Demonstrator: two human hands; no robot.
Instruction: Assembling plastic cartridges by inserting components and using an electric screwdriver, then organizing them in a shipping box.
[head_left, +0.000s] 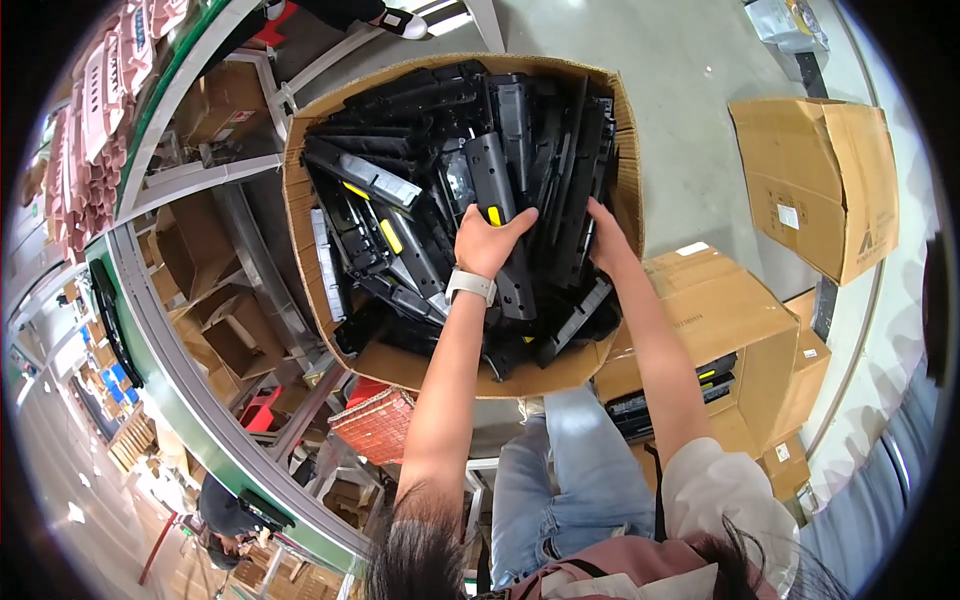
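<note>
A large open cardboard box (630, 150) in front of me is heaped with black plastic toner cartridges (400, 180), some with yellow tabs or silvery labels. My left hand (490, 243), with a pale watch band on its wrist, closes round a long cartridge (488, 170) with a yellow tab, its thumb across the top. At the box's right side, my right hand (608, 238) grips the edge of another long black cartridge (572, 225). Most of that hand's fingers are hidden behind the part.
A second cardboard box (700, 300) with more black cartridges stands at the near right. A closed carton (810, 185) lies farther right. On the left runs a green-topped workbench (200, 400) with cartons beneath. A red woven basket (375, 425) sits below the big box. Another person (230, 515) is at lower left.
</note>
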